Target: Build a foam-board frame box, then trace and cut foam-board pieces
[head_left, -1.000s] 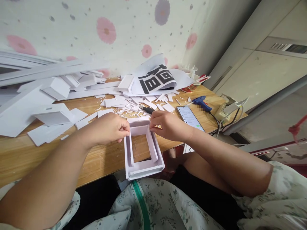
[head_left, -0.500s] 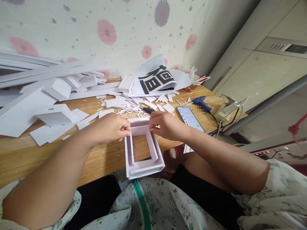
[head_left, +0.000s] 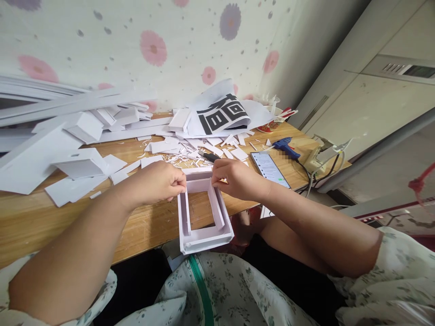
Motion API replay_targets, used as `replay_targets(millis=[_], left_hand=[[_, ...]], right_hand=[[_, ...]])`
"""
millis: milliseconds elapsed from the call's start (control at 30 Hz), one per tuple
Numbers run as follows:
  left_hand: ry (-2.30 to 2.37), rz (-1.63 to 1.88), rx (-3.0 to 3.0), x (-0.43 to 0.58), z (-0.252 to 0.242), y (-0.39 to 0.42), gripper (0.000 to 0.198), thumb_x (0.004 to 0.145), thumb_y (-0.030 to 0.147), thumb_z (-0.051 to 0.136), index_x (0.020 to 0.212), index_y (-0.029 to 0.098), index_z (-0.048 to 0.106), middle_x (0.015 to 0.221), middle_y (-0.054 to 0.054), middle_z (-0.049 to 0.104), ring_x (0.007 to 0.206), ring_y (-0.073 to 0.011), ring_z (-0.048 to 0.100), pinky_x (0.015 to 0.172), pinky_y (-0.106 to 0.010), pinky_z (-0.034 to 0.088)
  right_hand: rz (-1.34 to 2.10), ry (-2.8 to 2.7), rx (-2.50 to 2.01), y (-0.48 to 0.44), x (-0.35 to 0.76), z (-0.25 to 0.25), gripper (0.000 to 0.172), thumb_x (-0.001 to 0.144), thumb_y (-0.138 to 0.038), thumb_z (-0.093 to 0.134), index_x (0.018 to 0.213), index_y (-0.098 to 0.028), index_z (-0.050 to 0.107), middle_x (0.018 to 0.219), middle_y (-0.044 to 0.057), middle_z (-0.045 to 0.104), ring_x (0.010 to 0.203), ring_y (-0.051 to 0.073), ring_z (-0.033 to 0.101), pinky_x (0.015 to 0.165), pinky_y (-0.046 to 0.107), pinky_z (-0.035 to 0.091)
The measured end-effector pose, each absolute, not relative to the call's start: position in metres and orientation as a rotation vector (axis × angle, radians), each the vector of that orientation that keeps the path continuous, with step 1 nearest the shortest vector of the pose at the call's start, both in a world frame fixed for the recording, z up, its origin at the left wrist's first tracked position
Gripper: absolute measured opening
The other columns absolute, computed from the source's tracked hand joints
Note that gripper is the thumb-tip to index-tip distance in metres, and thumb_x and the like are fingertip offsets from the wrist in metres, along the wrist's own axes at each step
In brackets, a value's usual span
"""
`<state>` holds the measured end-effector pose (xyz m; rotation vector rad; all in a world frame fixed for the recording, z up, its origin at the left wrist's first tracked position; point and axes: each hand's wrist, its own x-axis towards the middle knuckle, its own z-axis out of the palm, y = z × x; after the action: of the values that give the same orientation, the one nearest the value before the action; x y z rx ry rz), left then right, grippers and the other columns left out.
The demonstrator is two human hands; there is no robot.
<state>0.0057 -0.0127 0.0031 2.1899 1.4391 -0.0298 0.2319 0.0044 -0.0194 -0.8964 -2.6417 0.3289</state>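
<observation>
A white rectangular frame [head_left: 207, 246], seemingly of foam board, rests at the table's front edge, its near end jutting over. Inside it stand thin white strips [head_left: 199, 186] forming an inner wall along the far end and both sides, with a narrow gap to the outer wall. My left hand [head_left: 159, 182] is closed in a pinch at the inner wall's far left corner. At the far right corner, the fingers of my right hand [head_left: 236, 180] are pinched on the same inner wall. My fingers partly hide both corners.
White board offcuts [head_left: 166, 147] litter the wooden table [head_left: 142, 228]. A black-handled cutter [head_left: 210, 156], a phone [head_left: 271, 170], a blue glue gun [head_left: 283, 146] and a power strip [head_left: 316, 160] lie to the right. Long white strips [head_left: 68, 102] are piled at left; printed paper [head_left: 222, 111] lies behind.
Both hands keep the same pinch on the inner wall and the frame stays put. The whole view has shifted very slightly.
</observation>
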Motion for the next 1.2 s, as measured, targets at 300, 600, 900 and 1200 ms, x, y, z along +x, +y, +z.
replay_targets(millis=[300,600,900,1200], left_hand=[[1.363,-0.038,2.328,0.003,0.003,-0.009,0.019,0.073,0.027,0.048,0.064,0.022,0.063,0.062,0.003,0.062,0.058,-0.0125,0.052,0.056,-0.025,0.032],[1.269,-0.311,2.525,0.020,0.029,-0.005,0.011,0.072,0.019,0.057,0.067,0.021,0.067,0.071,-0.001,0.067,0.070,-0.0167,0.057,0.065,-0.027,0.037],[0.926,-0.351,2.780,0.026,0.031,0.013,0.064,0.068,0.020,0.071,0.128,0.030,0.053,0.128,-0.006,0.051,0.119,-0.0268,0.046,0.100,-0.036,0.038],[0.812,-0.525,2.724,0.041,0.036,0.021,0.077,0.060,0.018,0.075,0.132,0.035,0.054,0.151,-0.006,0.038,0.136,-0.0336,0.035,0.112,-0.047,0.031]], right_hand=[[0.282,-2.658,-0.916,0.003,0.232,-0.018,0.020,0.077,-0.002,0.056,0.065,-0.015,0.066,0.078,0.005,0.059,0.072,0.014,0.051,0.070,0.026,0.040],[0.326,-2.664,-1.067,-0.004,0.235,-0.014,0.018,0.081,-0.007,0.055,0.075,-0.014,0.071,0.085,0.007,0.066,0.075,0.015,0.057,0.067,0.024,0.040],[0.539,-2.635,-0.976,-0.001,0.247,-0.017,0.021,0.083,-0.008,0.056,0.086,-0.015,0.075,0.088,0.007,0.074,0.075,0.016,0.062,0.072,0.026,0.044],[0.850,-2.527,-0.873,0.005,0.271,-0.016,0.020,0.082,-0.013,0.062,0.096,-0.016,0.075,0.091,0.005,0.076,0.074,0.014,0.064,0.070,0.024,0.046]])
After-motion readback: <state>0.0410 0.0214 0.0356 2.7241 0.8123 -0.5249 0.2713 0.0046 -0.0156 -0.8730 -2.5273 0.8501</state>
